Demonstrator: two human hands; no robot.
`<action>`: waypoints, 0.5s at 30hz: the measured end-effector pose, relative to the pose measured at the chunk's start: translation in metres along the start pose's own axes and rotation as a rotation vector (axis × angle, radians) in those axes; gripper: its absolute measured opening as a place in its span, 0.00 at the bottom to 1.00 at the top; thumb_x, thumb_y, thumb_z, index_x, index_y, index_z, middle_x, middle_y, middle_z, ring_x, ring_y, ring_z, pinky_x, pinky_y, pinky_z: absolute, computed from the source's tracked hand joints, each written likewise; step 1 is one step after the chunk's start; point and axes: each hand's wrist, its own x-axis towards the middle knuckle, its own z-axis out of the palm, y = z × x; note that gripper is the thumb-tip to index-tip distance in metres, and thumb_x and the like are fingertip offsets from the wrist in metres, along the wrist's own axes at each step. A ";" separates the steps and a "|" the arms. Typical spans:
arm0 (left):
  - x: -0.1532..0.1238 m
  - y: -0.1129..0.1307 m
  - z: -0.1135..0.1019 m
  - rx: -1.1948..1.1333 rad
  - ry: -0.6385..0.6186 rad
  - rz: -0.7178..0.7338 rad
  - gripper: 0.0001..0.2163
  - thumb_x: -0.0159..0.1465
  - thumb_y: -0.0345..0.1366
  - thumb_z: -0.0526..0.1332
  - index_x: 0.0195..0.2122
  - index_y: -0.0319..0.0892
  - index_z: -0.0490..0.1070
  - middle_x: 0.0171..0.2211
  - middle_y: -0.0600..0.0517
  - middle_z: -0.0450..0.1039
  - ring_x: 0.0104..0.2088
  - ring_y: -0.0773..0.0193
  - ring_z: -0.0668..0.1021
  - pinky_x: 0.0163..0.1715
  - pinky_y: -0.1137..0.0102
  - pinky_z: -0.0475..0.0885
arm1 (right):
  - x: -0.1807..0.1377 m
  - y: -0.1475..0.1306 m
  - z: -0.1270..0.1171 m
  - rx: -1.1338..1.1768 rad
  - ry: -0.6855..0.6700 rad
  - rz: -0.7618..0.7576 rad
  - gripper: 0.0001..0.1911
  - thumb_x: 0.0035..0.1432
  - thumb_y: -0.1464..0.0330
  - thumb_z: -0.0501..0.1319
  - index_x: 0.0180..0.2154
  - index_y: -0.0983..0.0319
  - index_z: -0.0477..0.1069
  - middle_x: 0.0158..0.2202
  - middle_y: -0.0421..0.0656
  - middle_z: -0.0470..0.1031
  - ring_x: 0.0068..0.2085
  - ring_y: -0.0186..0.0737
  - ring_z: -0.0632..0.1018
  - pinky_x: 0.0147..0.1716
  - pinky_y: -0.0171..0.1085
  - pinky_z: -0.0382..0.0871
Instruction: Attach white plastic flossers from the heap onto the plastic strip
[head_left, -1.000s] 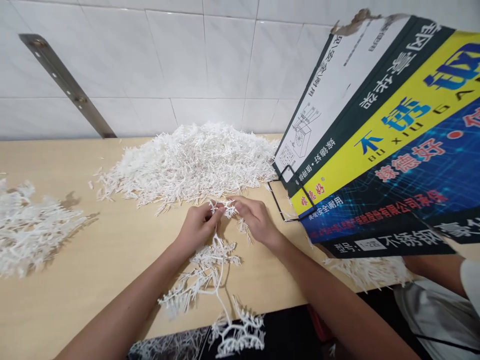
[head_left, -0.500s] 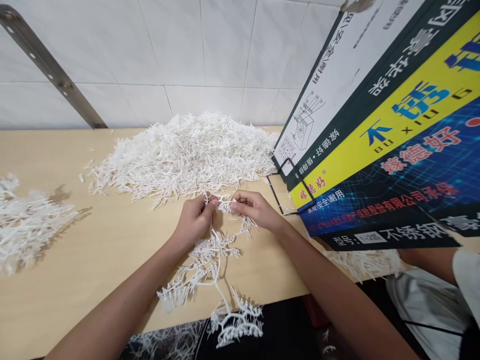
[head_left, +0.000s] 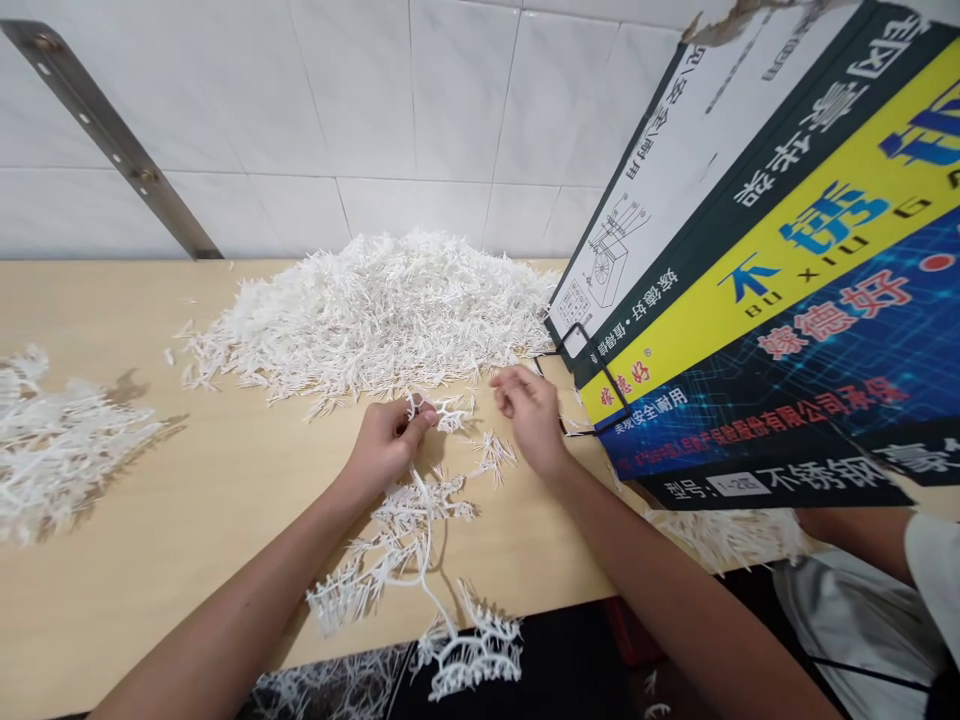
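Note:
My left hand [head_left: 394,435] pinches a white branched plastic sprue [head_left: 426,530] between thumb and fingertips. One short branch of it [head_left: 452,413] juts out to the right of that hand. The rest trails down the table, with thin spiky pieces along its branches, and its lower end [head_left: 472,660] hangs over the front edge. My right hand [head_left: 527,415] is off the sprue, a little to the right, its fingers curled inward. Whether a small piece is in those fingers is hidden. Below it lies a little cluster of white spikes [head_left: 495,455].
A large heap of white spiky pieces [head_left: 375,310] lies against the tiled wall. More white sprues [head_left: 67,450] are at the left. A printed cardboard panel [head_left: 750,280] stands at the right; beyond it another person's arm [head_left: 855,540] shows near more white pieces [head_left: 727,530].
My right hand has let go of the sprue's short branch and moved right, away from my left hand. The left hand keeps its pinch in nearly the same spot.

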 end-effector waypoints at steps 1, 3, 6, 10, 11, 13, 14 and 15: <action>0.000 -0.001 0.000 -0.015 0.029 -0.001 0.17 0.68 0.45 0.60 0.25 0.41 0.68 0.17 0.57 0.64 0.19 0.67 0.66 0.22 0.70 0.58 | -0.002 -0.002 0.002 -0.096 -0.079 -0.041 0.13 0.64 0.57 0.62 0.37 0.60 0.77 0.28 0.41 0.74 0.28 0.35 0.72 0.28 0.35 0.66; 0.002 -0.002 0.002 -0.036 0.080 0.009 0.17 0.68 0.47 0.60 0.27 0.41 0.70 0.19 0.56 0.66 0.20 0.67 0.67 0.22 0.71 0.59 | -0.006 -0.008 0.005 -0.235 -0.188 -0.119 0.17 0.67 0.58 0.61 0.51 0.59 0.77 0.41 0.46 0.81 0.40 0.41 0.79 0.41 0.38 0.72; 0.002 0.000 0.005 -0.017 0.088 0.034 0.17 0.70 0.48 0.59 0.30 0.41 0.72 0.20 0.56 0.68 0.21 0.67 0.69 0.23 0.71 0.61 | -0.012 -0.013 0.007 -0.303 -0.293 -0.195 0.23 0.70 0.56 0.57 0.60 0.58 0.72 0.54 0.49 0.79 0.53 0.46 0.78 0.53 0.42 0.70; 0.002 0.002 0.005 0.119 0.010 0.129 0.17 0.71 0.46 0.57 0.29 0.41 0.71 0.19 0.56 0.68 0.20 0.67 0.69 0.24 0.71 0.61 | -0.012 -0.011 0.004 -0.369 -0.549 -0.148 0.18 0.68 0.54 0.60 0.45 0.60 0.80 0.45 0.45 0.82 0.45 0.44 0.80 0.45 0.38 0.71; 0.001 0.002 0.005 0.137 -0.002 0.149 0.17 0.71 0.45 0.56 0.28 0.41 0.71 0.19 0.57 0.68 0.20 0.67 0.69 0.25 0.71 0.61 | -0.011 -0.010 0.003 -0.374 -0.592 -0.125 0.17 0.67 0.55 0.62 0.40 0.60 0.80 0.40 0.44 0.82 0.42 0.43 0.80 0.42 0.37 0.70; 0.001 0.002 0.005 0.155 -0.008 0.162 0.17 0.72 0.45 0.55 0.28 0.42 0.70 0.19 0.56 0.68 0.20 0.67 0.70 0.25 0.71 0.61 | -0.008 -0.009 0.003 -0.353 -0.648 -0.092 0.17 0.66 0.57 0.63 0.31 0.62 0.78 0.32 0.42 0.80 0.35 0.39 0.79 0.38 0.34 0.69; 0.001 0.002 0.004 0.162 -0.006 0.157 0.18 0.72 0.45 0.55 0.27 0.42 0.70 0.19 0.56 0.68 0.20 0.67 0.70 0.25 0.71 0.61 | -0.007 -0.009 0.002 -0.333 -0.660 -0.078 0.18 0.67 0.58 0.62 0.29 0.62 0.77 0.29 0.41 0.79 0.32 0.37 0.77 0.36 0.34 0.68; 0.001 0.002 0.004 0.169 -0.006 0.150 0.18 0.72 0.44 0.55 0.26 0.42 0.69 0.19 0.56 0.68 0.20 0.67 0.69 0.25 0.70 0.61 | -0.006 -0.009 0.002 -0.313 -0.656 -0.064 0.18 0.67 0.59 0.62 0.27 0.62 0.75 0.26 0.40 0.77 0.30 0.36 0.76 0.33 0.33 0.67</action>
